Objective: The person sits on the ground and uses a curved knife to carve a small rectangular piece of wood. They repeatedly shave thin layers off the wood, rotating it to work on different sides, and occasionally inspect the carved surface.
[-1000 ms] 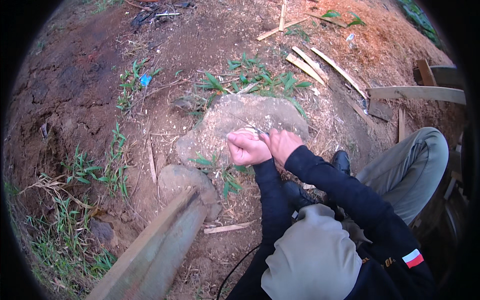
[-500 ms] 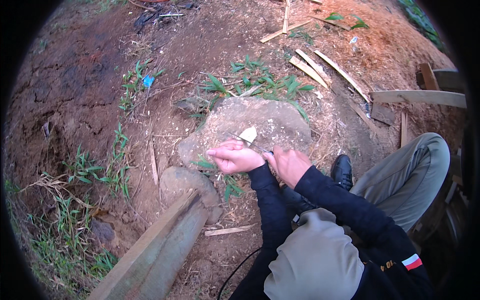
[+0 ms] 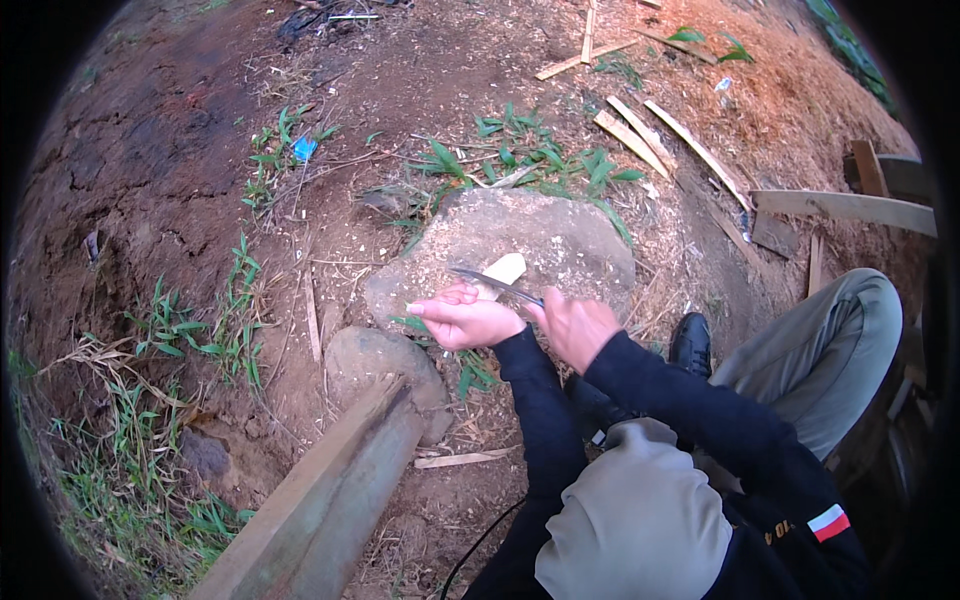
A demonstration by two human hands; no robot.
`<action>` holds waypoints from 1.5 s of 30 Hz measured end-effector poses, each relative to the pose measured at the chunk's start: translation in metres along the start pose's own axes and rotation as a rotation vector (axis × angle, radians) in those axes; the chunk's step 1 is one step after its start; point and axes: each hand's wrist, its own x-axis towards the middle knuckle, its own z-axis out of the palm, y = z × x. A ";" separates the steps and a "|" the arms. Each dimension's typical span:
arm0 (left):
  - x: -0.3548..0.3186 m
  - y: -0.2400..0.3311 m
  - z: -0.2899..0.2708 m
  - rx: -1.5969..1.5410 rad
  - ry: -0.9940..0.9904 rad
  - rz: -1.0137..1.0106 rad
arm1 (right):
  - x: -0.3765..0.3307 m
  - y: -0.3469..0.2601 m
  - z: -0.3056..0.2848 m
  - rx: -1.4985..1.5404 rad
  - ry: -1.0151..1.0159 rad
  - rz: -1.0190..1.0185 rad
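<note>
My left hand (image 3: 462, 320) is closed around a small pale piece of wood (image 3: 508, 267), whose blunt far end sticks out past the fingers. In my right hand (image 3: 580, 332) is a knife, its handle mostly hidden in the fist. The slim, slightly curved knife blade (image 3: 497, 285) points left and lies across the wood, just beyond my left fingers. Both hands are close together, over the near part of a large flat stone (image 3: 590, 245) strewn with pale shavings.
A smaller rounded stone (image 3: 365, 355) and a thick squared timber (image 3: 320, 490) lie at the near left. Split wood strips (image 3: 700, 150) are scattered at the far right, beside boards (image 3: 840, 208). Green plants (image 3: 540, 160) grow behind the flat stone. My shoe (image 3: 690, 345) is right of my hands.
The knife blade has turned so more of its side shows, and it now crosses the wood nearer my left fingers. The whole view has shifted slightly.
</note>
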 end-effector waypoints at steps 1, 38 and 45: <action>0.002 0.001 -0.001 -0.001 0.001 0.004 | -0.005 0.000 0.001 0.007 0.012 -0.001; 0.048 0.018 -0.018 -0.363 -0.583 -0.863 | 0.004 0.038 -0.014 0.616 0.042 -0.046; 0.049 0.018 -0.048 -0.102 -0.502 -0.288 | -0.004 0.046 -0.009 1.306 -0.065 0.033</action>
